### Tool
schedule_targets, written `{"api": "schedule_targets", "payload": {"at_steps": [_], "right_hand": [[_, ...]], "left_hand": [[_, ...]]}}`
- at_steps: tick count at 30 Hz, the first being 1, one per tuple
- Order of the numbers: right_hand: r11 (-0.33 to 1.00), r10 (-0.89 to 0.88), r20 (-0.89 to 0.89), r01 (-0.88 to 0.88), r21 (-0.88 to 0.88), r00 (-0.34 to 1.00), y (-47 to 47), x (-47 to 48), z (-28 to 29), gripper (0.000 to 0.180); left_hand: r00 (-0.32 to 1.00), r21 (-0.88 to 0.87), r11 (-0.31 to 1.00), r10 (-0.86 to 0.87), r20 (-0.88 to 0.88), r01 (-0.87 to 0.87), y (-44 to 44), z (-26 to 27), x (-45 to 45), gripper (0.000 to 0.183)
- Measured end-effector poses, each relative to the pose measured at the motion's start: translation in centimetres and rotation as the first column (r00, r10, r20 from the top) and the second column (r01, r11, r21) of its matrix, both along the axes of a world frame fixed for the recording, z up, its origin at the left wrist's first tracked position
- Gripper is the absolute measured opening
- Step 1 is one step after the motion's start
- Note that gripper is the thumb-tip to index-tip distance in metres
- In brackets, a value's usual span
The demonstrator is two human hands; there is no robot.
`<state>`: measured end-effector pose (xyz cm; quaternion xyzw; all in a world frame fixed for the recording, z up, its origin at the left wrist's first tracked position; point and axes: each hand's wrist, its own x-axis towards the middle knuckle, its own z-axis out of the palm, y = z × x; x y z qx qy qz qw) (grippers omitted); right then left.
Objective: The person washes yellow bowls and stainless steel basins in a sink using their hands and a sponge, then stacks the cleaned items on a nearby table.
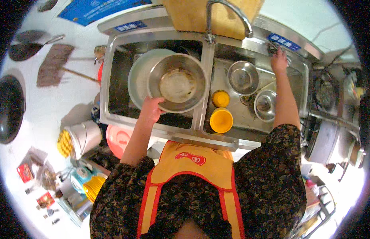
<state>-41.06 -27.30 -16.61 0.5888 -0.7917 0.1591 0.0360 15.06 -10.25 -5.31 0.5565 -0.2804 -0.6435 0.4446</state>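
My left hand (153, 109) grips the near-left rim of a large stainless steel basin (179, 85), with the thumb over the edge. That basin sits partly over a wider pale basin (138, 79) in the left sink bowl (119, 77). At the far right corner of the right sink bowl (232, 53), my right hand (280, 61) reaches to a small dark object (272, 48) on the ledge; whether the fingers hold it is unclear. Below that arm lie two steel bowls (243, 78), one partly hidden by the forearm. Two yellow cups (221, 120) stand by the divider.
A curved chrome faucet (229, 6) rises behind the divider, before a wooden board (188, 15). Left of the sink are a white bucket (86, 137), a red lid (119, 139) and a brown broom or mop head (53, 65). Metal pots or pans (325, 89) stand on the right.
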Motion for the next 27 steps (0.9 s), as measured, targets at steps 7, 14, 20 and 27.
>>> {"api": "schedule_targets", "payload": {"at_steps": [7,14,20,27], "right_hand": [[0.974,-0.008,0.022,0.003,0.229,1.0,-1.8,-1.5,0.9,0.043],[0.987,0.08,0.894,-0.16,-0.01,0.44,4.1,10.3,9.5,0.034],[0.744,0.374,0.83,-0.668,-0.001,0.414,13.4,30.6,13.1,0.035],[0.863,0.499,0.249,-0.502,-0.056,0.83,7.5,38.0,13.9,0.024]], "left_hand": [[0.971,0.276,0.951,0.076,0.225,-0.139,-0.8,2.5,-6.3,0.057],[0.978,0.124,0.989,0.059,0.202,-0.086,-0.7,2.9,-7.0,0.068],[0.918,-0.054,0.998,-0.009,0.397,0.033,-0.5,4.3,-8.0,0.074],[0.891,-0.285,0.942,-0.027,0.454,0.174,0.1,6.0,-5.7,0.072]]}}
